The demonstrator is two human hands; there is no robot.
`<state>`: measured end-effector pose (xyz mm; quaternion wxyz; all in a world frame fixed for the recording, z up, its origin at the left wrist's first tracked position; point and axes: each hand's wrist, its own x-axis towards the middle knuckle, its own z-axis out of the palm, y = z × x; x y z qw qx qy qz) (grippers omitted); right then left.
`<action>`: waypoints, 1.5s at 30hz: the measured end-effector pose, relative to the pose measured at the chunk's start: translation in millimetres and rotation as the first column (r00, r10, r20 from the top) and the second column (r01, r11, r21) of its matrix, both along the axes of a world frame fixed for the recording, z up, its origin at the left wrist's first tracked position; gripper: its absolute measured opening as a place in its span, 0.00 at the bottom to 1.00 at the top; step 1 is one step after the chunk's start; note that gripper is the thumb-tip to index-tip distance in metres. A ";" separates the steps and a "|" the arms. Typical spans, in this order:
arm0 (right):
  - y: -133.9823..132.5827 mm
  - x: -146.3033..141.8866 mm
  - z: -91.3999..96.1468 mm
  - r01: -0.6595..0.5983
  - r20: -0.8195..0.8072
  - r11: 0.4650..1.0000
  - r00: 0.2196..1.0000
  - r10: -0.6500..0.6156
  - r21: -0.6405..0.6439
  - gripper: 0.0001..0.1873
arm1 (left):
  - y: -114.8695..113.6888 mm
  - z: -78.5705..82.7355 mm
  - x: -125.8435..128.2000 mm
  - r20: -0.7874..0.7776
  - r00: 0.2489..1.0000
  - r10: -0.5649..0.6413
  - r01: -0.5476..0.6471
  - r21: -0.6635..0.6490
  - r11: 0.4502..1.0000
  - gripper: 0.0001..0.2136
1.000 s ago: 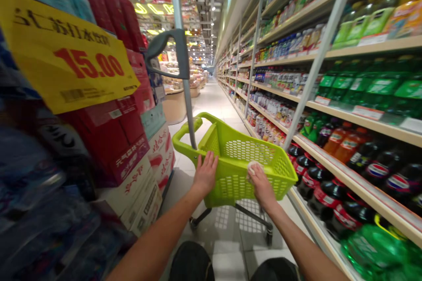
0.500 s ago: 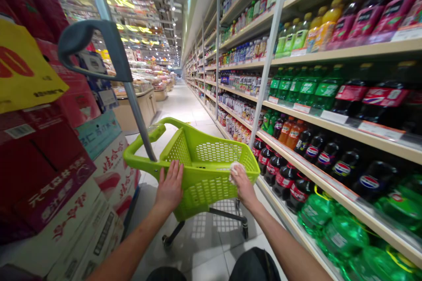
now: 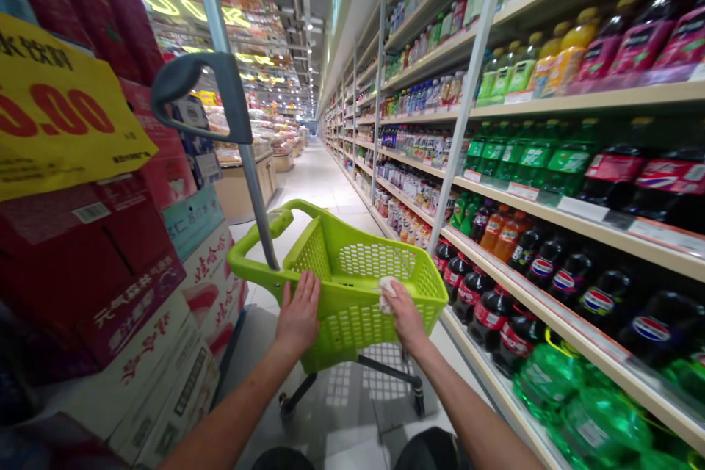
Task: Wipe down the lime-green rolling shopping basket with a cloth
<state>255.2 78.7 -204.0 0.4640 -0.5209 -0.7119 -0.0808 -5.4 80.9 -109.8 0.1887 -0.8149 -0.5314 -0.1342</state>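
Note:
A lime-green plastic shopping cart (image 3: 352, 264) stands in the aisle just ahead of me, empty inside. My left hand (image 3: 298, 314) lies flat on the near rim of its basket, fingers stretched out. My right hand (image 3: 404, 316) rests on the same rim farther right, fingers closed round a small white cloth or wad (image 3: 386, 292) pressed to the plastic. The cart's grey telescopic handle (image 3: 220, 99) rises on its pole at the left, above my left hand.
Stacked red and white cartons (image 3: 137, 294) with a yellow price sign (image 3: 60, 114) crowd the left. Shelves of soda bottles (image 3: 556, 272) run along the right, close to the cart. The tiled aisle (image 3: 324, 176) stretches ahead between them.
My view has swung left, then slightly back right, so the cart shifted in frame. Both hands have stayed on the basket's near rim, the right one still on the white wad.

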 end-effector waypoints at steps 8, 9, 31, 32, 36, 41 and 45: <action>-2.5 -7.1 7.8 0.051 -0.069 0.999 0.996 -0.051 -0.011 0.28 | -2.4 -0.8 6.8 0.041 0.999 0.003 -0.003 -0.005 1.000 0.33; 0.8 -26.6 12.4 -0.019 -0.030 1.000 0.999 0.019 0.003 0.27 | -2.9 0.8 7.6 0.036 0.999 0.003 -0.002 -0.015 1.000 0.33; 8.8 -70.9 21.8 -0.018 -0.075 0.998 0.997 0.023 0.063 0.27 | -1.7 27.5 -55.6 0.171 0.984 0.058 -0.091 0.196 0.976 0.28; 9.7 -65.3 19.6 0.020 -0.086 0.999 0.996 -0.016 0.042 0.27 | 1.2 32.0 -66.3 0.192 0.975 0.110 -0.150 0.205 0.967 0.28; 18.1 -97.8 37.1 -0.007 -0.085 1.000 0.996 0.005 -0.025 0.27 | 11.3 41.8 -86.1 0.131 0.979 0.155 -0.171 0.123 0.978 0.29; 28.7 -187.3 87.0 -0.257 0.046 0.964 0.966 0.254 0.071 0.24 | 10.5 42.1 -84.4 0.100 0.982 0.158 -0.168 0.104 0.980 0.30; 18.1 -198.4 56.1 -0.359 0.285 0.928 0.904 0.319 0.102 0.18 | 4.5 40.9 -85.6 0.101 0.985 0.138 -0.149 0.109 0.983 0.31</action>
